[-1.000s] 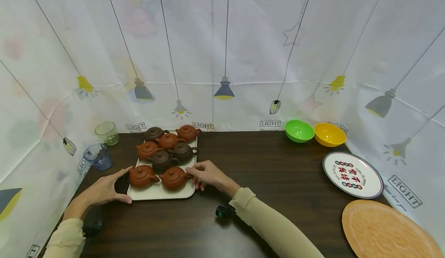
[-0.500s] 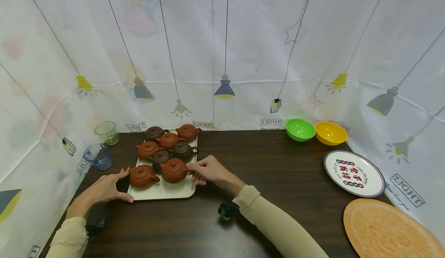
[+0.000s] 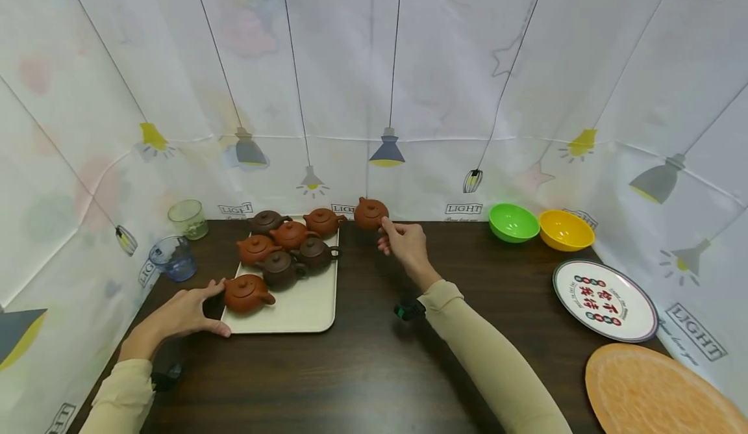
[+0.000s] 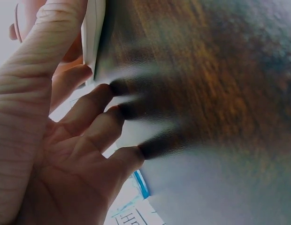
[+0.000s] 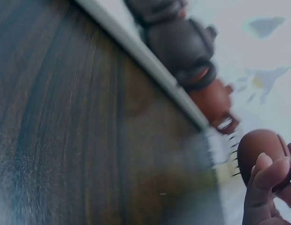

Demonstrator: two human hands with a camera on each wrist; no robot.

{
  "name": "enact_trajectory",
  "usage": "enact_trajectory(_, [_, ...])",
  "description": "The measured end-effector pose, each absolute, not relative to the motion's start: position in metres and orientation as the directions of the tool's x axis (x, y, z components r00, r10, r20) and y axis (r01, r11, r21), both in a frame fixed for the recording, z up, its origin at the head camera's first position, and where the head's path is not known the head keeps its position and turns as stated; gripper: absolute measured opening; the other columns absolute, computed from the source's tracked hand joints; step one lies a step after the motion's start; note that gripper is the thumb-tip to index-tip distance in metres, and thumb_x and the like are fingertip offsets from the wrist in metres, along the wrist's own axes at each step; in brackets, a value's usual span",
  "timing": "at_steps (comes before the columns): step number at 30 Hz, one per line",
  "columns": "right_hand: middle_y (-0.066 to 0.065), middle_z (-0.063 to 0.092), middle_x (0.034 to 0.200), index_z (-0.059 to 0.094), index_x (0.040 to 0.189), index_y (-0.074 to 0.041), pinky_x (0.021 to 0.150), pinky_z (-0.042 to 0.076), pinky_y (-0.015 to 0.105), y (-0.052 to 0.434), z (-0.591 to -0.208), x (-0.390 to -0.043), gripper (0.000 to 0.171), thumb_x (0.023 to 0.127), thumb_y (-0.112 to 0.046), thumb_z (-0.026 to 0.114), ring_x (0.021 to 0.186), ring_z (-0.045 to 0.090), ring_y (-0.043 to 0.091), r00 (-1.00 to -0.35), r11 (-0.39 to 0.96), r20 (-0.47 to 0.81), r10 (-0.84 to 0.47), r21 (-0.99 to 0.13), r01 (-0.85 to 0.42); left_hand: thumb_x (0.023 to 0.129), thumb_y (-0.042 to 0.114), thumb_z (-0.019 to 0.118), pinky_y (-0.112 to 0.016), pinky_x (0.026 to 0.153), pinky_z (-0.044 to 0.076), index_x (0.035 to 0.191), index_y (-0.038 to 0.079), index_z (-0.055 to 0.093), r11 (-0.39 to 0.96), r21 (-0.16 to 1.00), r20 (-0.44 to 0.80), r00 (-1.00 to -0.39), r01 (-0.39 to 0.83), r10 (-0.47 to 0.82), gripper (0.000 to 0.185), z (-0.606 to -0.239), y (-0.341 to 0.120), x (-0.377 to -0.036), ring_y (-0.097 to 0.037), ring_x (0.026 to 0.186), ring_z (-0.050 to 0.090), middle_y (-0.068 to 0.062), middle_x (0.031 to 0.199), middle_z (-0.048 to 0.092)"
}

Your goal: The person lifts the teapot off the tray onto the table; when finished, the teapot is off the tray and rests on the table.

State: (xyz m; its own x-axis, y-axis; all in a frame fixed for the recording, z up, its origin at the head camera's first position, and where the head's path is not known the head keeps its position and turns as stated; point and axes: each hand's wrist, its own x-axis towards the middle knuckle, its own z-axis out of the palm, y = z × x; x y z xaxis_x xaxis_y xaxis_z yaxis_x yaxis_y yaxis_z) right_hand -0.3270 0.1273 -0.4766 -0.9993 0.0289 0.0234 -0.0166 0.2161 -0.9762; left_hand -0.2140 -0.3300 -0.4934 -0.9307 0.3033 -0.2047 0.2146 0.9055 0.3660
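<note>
In the head view my right hand (image 3: 411,247) pinches a reddish-brown clay teapot (image 3: 370,214) by its handle side. It holds the pot beyond the tray's right edge, near the back of the table; in the right wrist view the fingers press the round body of this teapot (image 5: 259,149). My left hand (image 3: 182,317) rests at the cream tray's (image 3: 306,310) front left corner, thumb and fingers spread. Its index finger is beside a reddish teapot (image 3: 247,293). Several other teapots, red-brown and dark brown (image 3: 280,270), stand on the tray.
A clear greenish glass (image 3: 188,219) and a blue glass (image 3: 173,258) stand left of the tray. At right are a green bowl (image 3: 513,223), a yellow bowl (image 3: 565,230), a printed plate (image 3: 605,300) and an orange-tan oval mat (image 3: 657,388). A patterned curtain borders the dark table (image 3: 315,382).
My right hand has lifted the reddish teapot off the tray's front right and carried it back and to the right. The left hand has stayed at the tray corner.
</note>
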Motion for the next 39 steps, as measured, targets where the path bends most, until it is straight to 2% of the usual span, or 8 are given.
enact_trajectory(7, [0.006,0.078,0.070,0.081,0.106,0.004,0.063,0.060,0.028,0.118,-0.504,-0.338,0.049,0.109,-0.041,0.062,0.058,0.074,0.015,-0.994,0.239,-0.081,0.074,-0.966,0.097,0.074,0.064,0.091,-0.070,0.109,0.047,0.158,-0.010,0.043,0.907,0.362,-0.212,-0.928,0.217,0.306,0.122,-0.494,-0.331,-0.216,-0.066,0.138,0.049,-0.044,0.156,0.041])
enact_trajectory(14, [0.003,0.075,0.067,0.075,0.118,0.012,0.052,0.055,0.022,0.119,-0.506,-0.345,0.052,0.106,-0.039,0.069,0.054,0.069,0.008,-0.984,0.025,-0.179,-0.014,-0.984,0.179,0.074,0.064,0.090,-0.069,0.109,0.048,0.160,-0.008,0.041,0.901,0.378,-0.206,-0.929,0.214,0.307,0.123,-0.491,-0.331,-0.218,-0.064,0.139,0.050,-0.042,0.159,0.040])
enact_trajectory(17, [0.001,0.073,0.065,0.074,0.119,0.008,0.051,0.052,0.020,0.120,-0.507,-0.347,0.051,0.103,-0.040,0.073,0.053,0.067,0.008,-0.974,-0.065,-0.225,0.003,-0.972,0.224,0.075,0.064,0.090,-0.069,0.110,0.047,0.161,-0.008,0.040,0.898,0.386,-0.210,-0.927,0.212,0.310,0.123,-0.491,-0.330,-0.218,-0.064,0.139,0.050,-0.042,0.159,0.039])
enact_trajectory(23, [-0.007,0.059,0.052,0.072,0.099,0.000,0.045,0.045,0.023,0.099,-0.508,-0.328,0.045,0.099,-0.044,0.077,0.042,0.057,0.009,-0.985,0.026,-0.040,0.170,-0.999,0.045,0.075,0.063,0.090,-0.069,0.110,0.047,0.161,-0.008,0.040,0.900,0.387,-0.214,-0.931,0.199,0.297,0.122,-0.496,-0.332,-0.214,-0.063,0.139,0.050,-0.042,0.159,0.039])
enact_trajectory(27, [0.002,0.065,0.061,0.072,0.103,0.005,0.047,0.044,0.025,0.063,-0.493,-0.300,0.040,0.105,-0.035,0.070,0.047,0.058,0.013,-0.985,0.099,0.011,-0.173,-0.995,-0.029,0.075,0.063,0.091,-0.069,0.111,0.047,0.160,-0.009,0.041,0.898,0.395,-0.226,-0.927,0.192,0.298,0.122,-0.498,-0.332,-0.211,-0.063,0.140,0.049,-0.043,0.159,0.039])
enact_trajectory(31, [0.023,0.076,0.094,0.074,0.119,-0.001,0.048,0.046,0.027,0.018,-0.480,-0.267,0.032,0.110,-0.030,0.064,0.064,0.072,0.031,-0.821,0.172,-0.095,-0.563,-0.985,-0.003,0.074,0.061,0.092,-0.068,0.109,0.048,0.159,-0.010,0.042,0.899,0.394,-0.225,-0.929,0.190,0.295,0.121,-0.499,-0.333,-0.208,-0.064,0.138,0.050,-0.043,0.158,0.039])
enact_trajectory(35, [0.029,0.076,0.110,0.071,0.127,-0.004,0.048,0.048,0.028,-0.016,-0.478,-0.241,0.033,0.112,-0.031,0.060,0.085,0.076,0.050,-0.741,0.223,-0.162,-0.652,-0.975,0.016,0.074,0.061,0.092,-0.068,0.108,0.049,0.159,-0.009,0.042,0.897,0.392,-0.207,-0.930,0.204,0.302,0.121,-0.496,-0.331,-0.211,-0.064,0.136,0.053,-0.043,0.158,0.039])
enact_trajectory(39, [0.024,0.077,0.100,0.070,0.120,0.001,0.049,0.051,0.027,-0.041,-0.486,-0.229,0.038,0.112,-0.035,0.058,0.075,0.076,0.036,-0.753,0.227,-0.208,-0.624,-0.971,0.081,0.074,0.062,0.091,-0.067,0.108,0.049,0.159,-0.009,0.042,0.899,0.387,-0.207,-0.931,0.204,0.301,0.121,-0.495,-0.331,-0.213,-0.063,0.135,0.054,-0.043,0.158,0.040])
